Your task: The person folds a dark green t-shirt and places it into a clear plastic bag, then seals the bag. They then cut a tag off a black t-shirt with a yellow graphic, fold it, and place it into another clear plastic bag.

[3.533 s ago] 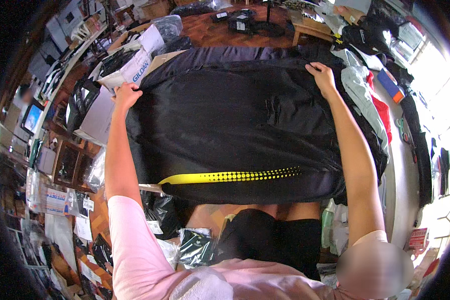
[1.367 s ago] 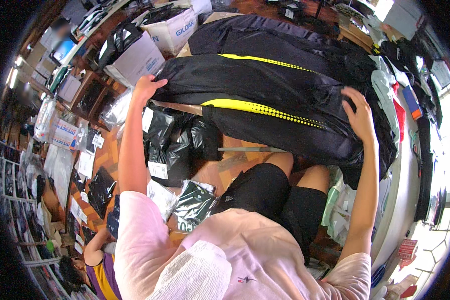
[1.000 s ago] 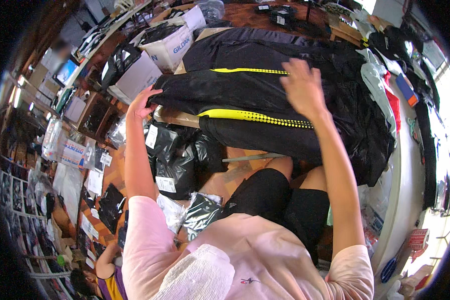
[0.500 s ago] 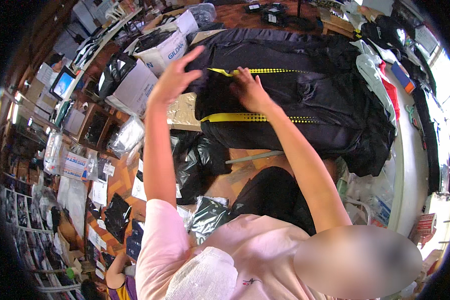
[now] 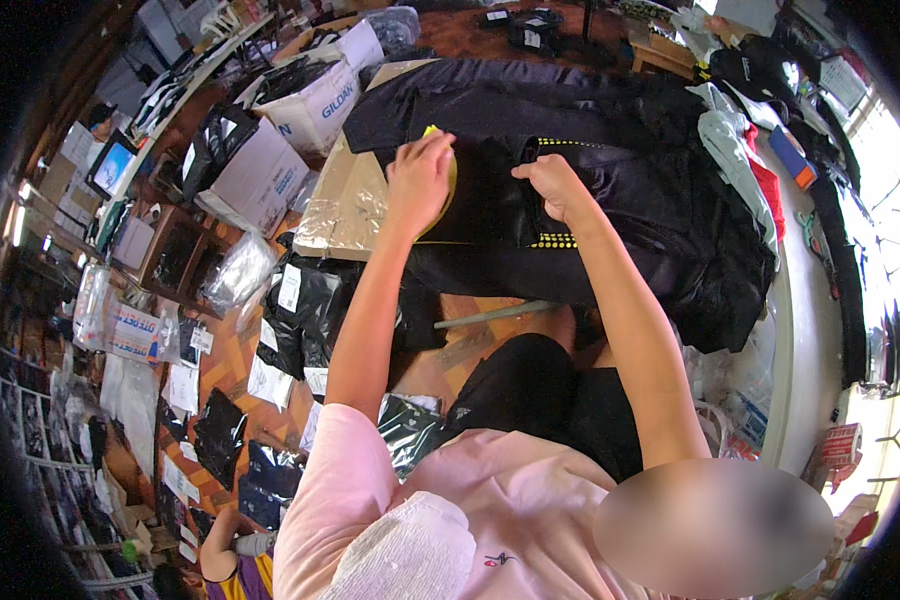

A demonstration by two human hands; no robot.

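A shiny black garment with yellow stripes that break into dots lies spread in front of me. Its end nearest the left is turned back over itself, making a fold across the stripes. My left hand is closed on the garment's left edge, with a bit of yellow showing by the fingers. On the fold is my right hand, its fingers curled at the cloth and one finger pointing left; the cloth under it is partly hidden. More black fabric reaches out beyond and to the right.
A plastic-wrapped cardboard piece shows left of the garment. White cartons stand farther left. Black plastic packages lie on the wooden floor below. Scissors rest on the right-hand ledge. Another person's arm shows at lower left.
The garment's left end has been turned over to the right, uncovering more of the cardboard. My left hand has moved right and down and closed; my right hand has shifted right.
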